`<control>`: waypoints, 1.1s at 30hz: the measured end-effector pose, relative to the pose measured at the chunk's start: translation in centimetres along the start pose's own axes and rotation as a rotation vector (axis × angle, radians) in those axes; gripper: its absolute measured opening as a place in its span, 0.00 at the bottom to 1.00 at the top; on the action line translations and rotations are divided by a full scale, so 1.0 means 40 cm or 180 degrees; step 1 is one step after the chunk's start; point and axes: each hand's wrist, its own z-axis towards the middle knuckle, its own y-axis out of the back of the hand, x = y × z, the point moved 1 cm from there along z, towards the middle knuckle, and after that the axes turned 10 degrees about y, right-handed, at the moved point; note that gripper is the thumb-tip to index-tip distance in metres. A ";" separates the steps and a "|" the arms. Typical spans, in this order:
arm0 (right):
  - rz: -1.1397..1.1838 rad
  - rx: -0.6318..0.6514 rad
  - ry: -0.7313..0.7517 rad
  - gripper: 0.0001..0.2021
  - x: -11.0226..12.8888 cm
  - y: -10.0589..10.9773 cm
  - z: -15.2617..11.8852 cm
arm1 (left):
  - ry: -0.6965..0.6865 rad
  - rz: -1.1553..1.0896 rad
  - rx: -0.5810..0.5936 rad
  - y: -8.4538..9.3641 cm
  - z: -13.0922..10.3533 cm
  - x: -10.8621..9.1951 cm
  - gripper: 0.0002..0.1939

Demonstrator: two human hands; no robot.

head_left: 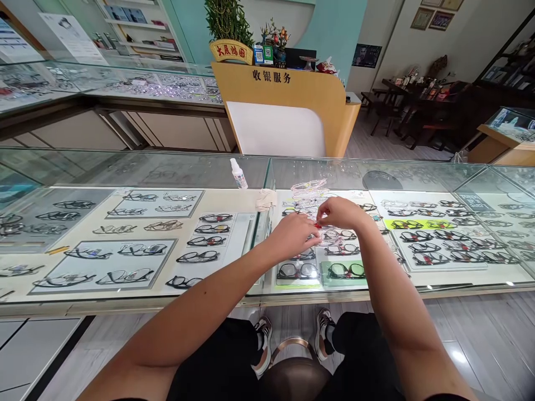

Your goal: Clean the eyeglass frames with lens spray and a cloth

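Observation:
My left hand [295, 235] reaches over the glass counter, its fingers bent together around a small red piece [318, 225]. Close against it, my right hand [340, 213] has its thumb and forefinger pinched at the same piece. What the red piece belongs to is too small to tell. Just beyond my hands lies a pile of clear and pinkish spectacle frames [309, 189]. A folded pale cloth [266, 199] and a white spray bottle [238, 174] are to the left of the pile. Dark-rimmed glasses [297, 271] show through the glass below my hands.
The display counter [228, 199] runs across the view, with rows of spectacles under its glass on both sides. A dark round dish [381, 180] is at the back right. Beyond stands a wooden cashier desk [284, 89]. A round stool seat [295, 379] is between my legs.

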 end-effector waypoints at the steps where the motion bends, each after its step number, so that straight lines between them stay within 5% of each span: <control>1: 0.0068 -0.0036 0.0042 0.02 -0.003 -0.001 0.001 | -0.0019 0.0004 -0.0013 -0.001 0.000 0.000 0.14; 8: 0.0336 -0.0241 0.0101 0.02 -0.018 0.004 -0.005 | 0.0014 -0.0177 -0.0117 -0.002 -0.005 -0.001 0.15; 13: 0.1344 -0.0271 0.0353 0.06 -0.025 0.037 -0.031 | 0.0445 -0.1231 -0.0683 0.042 -0.022 -0.011 0.24; 16: 0.1804 -0.0702 0.0443 0.10 -0.028 0.053 -0.040 | 0.0861 -0.2132 -0.0954 0.071 -0.023 -0.003 0.25; 18: 0.2004 -0.1149 0.0595 0.13 -0.022 0.053 -0.040 | 0.1189 -0.2965 -0.0724 0.079 -0.015 0.015 0.22; 21: 0.2154 -0.1753 0.0963 0.17 0.001 0.039 -0.033 | 0.1553 -0.4294 0.0146 0.077 0.003 0.050 0.22; 24: 0.2066 -0.1961 0.1183 0.19 0.025 0.018 -0.024 | 0.1658 -0.5126 0.0726 0.075 0.012 0.078 0.20; 28: 0.1897 -0.2008 0.1230 0.19 0.039 0.004 -0.021 | 0.1693 -0.5496 0.0795 0.081 0.010 0.088 0.14; 33: 0.1935 -0.2061 0.1254 0.18 0.047 0.002 -0.024 | 0.1503 -0.5370 0.0373 0.088 0.009 0.081 0.28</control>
